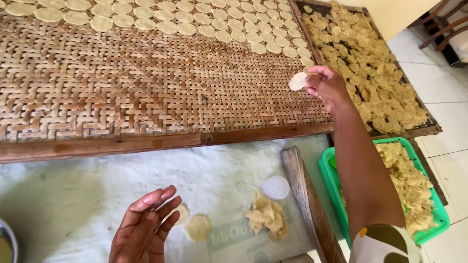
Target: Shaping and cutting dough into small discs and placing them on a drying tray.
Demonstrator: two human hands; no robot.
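Note:
My right hand (327, 85) reaches out over the right edge of a large woven bamboo tray (146, 92) and pinches a thin pale round disc (297, 81) between its fingertips. Rows of similar pale round discs (204, 22) lie along the tray's far side. My left hand (145, 228) hovers low with fingers spread and holds nothing, just above a flattened disc (183, 214) on the white sheet (97, 195). Another flattened disc (198, 227) lies beside it.
A small pile of crumpled chips (267, 220) and a white round lid (276, 187) lie on the sheet. A wooden roller (307, 199) lies at the right. A green basket (331, 180) and a second tray (429, 127) hold dried chips. A metal bowl (6, 243) sits bottom left.

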